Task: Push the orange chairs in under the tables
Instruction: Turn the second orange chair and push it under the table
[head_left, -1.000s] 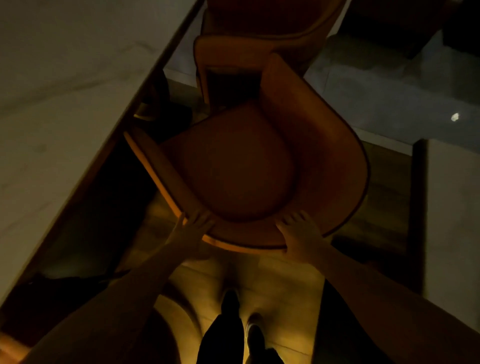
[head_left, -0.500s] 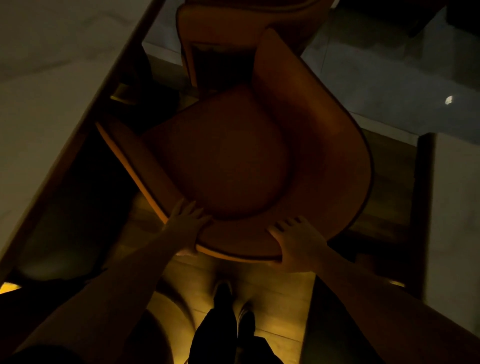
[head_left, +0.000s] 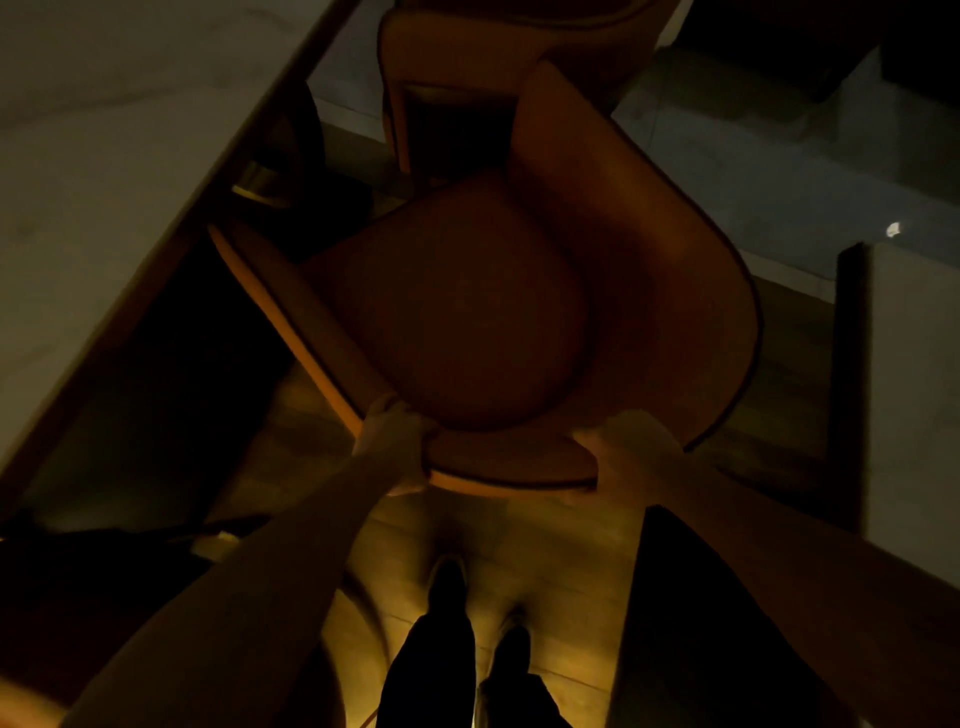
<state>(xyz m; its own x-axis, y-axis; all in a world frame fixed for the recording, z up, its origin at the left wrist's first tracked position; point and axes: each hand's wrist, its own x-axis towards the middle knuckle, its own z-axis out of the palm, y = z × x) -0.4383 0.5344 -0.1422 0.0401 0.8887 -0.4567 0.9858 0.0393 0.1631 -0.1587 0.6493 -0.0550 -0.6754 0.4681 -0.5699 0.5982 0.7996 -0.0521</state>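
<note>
An orange chair (head_left: 467, 306) with a curved back stands in front of me in dim light, its open front turned up and left toward the pale marble table (head_left: 93, 156). My left hand (head_left: 397, 447) grips the left part of the chair's back rim. On the right part of that rim my right hand (head_left: 623, 452) is closed. The chair's left arm reaches the shadow at the table's edge. A second orange chair (head_left: 493, 67) stands just beyond, touching or nearly touching the first.
Another pale table (head_left: 914, 389) with a dark edge stands at the right. Grey floor tiles (head_left: 779, 171) lie beyond the chairs, wood flooring under me. My feet (head_left: 467, 597) are just behind the chair. A dark block fills the lower right.
Both hands have closed tighter around the back rim, fingers curling over it. The chair has shifted slightly left toward the table while the view moved with it.
</note>
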